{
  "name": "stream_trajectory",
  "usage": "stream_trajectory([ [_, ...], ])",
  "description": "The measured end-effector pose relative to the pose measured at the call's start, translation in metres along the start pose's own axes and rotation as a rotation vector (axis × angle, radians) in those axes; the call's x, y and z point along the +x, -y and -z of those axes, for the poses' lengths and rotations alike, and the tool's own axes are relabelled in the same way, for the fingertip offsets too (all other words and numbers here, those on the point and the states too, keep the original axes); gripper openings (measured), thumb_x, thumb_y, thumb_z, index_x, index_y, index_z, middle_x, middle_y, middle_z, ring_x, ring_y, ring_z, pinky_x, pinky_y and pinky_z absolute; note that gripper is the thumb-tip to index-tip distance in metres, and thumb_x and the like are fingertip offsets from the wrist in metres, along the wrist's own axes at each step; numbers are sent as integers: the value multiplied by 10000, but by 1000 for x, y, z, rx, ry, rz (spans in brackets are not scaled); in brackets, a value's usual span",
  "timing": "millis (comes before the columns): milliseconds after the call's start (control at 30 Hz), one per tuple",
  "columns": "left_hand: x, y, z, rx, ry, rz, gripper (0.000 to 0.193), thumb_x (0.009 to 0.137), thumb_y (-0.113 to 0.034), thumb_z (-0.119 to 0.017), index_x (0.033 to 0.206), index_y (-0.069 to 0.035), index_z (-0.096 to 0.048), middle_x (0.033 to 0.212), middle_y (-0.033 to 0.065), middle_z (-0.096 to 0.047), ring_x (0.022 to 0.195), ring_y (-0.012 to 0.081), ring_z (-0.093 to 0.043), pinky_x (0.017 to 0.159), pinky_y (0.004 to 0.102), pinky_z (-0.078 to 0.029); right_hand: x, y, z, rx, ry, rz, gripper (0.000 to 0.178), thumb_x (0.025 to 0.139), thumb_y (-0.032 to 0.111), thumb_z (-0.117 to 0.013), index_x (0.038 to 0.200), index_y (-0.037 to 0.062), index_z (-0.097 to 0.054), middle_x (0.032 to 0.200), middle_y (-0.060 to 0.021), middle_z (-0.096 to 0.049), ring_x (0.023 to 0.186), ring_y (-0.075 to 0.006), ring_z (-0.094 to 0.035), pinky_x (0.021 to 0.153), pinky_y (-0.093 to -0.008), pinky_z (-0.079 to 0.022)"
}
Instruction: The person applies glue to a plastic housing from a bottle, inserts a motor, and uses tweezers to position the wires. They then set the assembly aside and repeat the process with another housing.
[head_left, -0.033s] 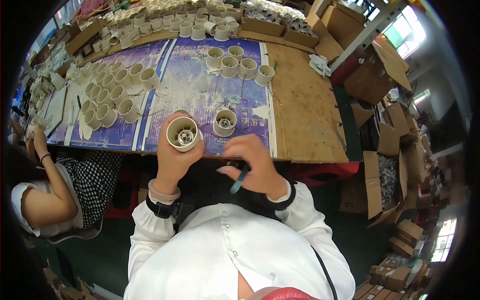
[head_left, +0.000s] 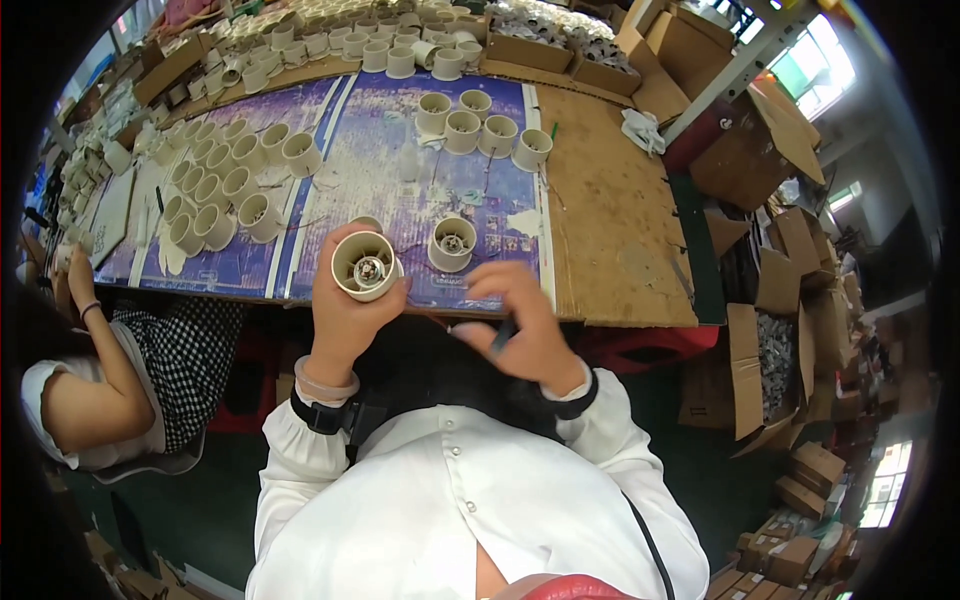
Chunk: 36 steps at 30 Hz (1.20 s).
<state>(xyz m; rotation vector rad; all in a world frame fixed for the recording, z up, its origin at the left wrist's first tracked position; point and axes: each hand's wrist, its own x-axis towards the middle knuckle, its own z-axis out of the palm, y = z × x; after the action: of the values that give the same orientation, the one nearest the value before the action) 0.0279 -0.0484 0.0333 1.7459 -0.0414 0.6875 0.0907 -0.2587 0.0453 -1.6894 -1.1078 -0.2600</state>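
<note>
My left hand [head_left: 345, 305] is closed round a cream cup-shaped plastic housing [head_left: 343, 265], held with its mouth toward me at the table's front edge. Inside it sit a round metal motor-like part and several radial ribs. To its right, a similar housing [head_left: 452, 255] with a metal part in the middle stands upright on the table. Just in front of that one, my right hand [head_left: 535, 340] is raised with its fingers bent. It grips a slim, dark teal tool [head_left: 505, 332], blurred by motion, whose kind I cannot make out. A thin reddish wire shows near the left hand.
Cream housings [head_left: 240, 185] stand in a group at the left of the blue-purple table covering [head_left: 370, 140], with several more [head_left: 463, 130] at the back middle. Many others fill the far side. A bare brown board [head_left: 610, 230] lies right. A co-worker [head_left: 110, 380] sits left; open cartons [head_left: 745, 370] stand right.
My right hand has moved slightly right, and its fingers have opened out a little; the teal tool has swung and is less visible. My left hand keeps the housing in nearly the same place.
</note>
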Motion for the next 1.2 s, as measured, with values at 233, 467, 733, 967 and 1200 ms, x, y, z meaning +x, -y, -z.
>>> stream_trajectory([
  [233, -8, -3, -1, -72, 23, 24, 541, 691, -9, -770, 1162, -49, -506, 1008, 28, -582, 905, 109, -565, 818, 264, -476, -23, -55, 33, 334, -133, -480, 222, 996, 201, -466, 1123, 58, -577, 1286, -82, -528, 1027, -150, -517, 906, -262, -375],
  [467, -6, -6, 1, 114, 65, -133, 527, 682, -2, -778, 1140, -61, -526, 1075, 56, -599, 990, 143, -586, 876, 283, -472, -41, -73, 49, -192, -128, -517, 331, 1026, 291, -444, 1168, 31, -590, 1124, -87, -610, 1019, -148, -519, 893, -279, -388],
  [733, -9, 5, -8, 54, 64, -183, 547, 598, -19, -820, 1082, -82, -573, 1036, 44, -618, 938, 200, -623, 810, 292, -500, -19, -23, 54, -186, -312, -413, 212, 912, 55, -626, 1115, 21, -575, 884, -93, -649, 744, -147, -610, 689, -253, -481],
  [967, -12, 4, -9, 56, 95, -221, 554, 593, -23, -826, 1083, -80, -574, 1040, 44, -616, 942, 203, -625, 809, 293, -501, 18, 22, 3, 289, -162, 156, 280, 841, -53, -681, 1041, 20, -499, 888, -135, -624, 817, -191, -659, 696, -236, -523],
  [1200, -14, 1, -8, 14, 87, -194, 552, 594, -32, -829, 1081, -76, -574, 1028, 46, -619, 936, 208, -629, 802, 296, -502, 19, 19, -22, 181, -183, 57, 251, 738, 11, -792, 912, 40, -613, 816, -53, -694, 735, -189, -624, 616, -275, -471],
])
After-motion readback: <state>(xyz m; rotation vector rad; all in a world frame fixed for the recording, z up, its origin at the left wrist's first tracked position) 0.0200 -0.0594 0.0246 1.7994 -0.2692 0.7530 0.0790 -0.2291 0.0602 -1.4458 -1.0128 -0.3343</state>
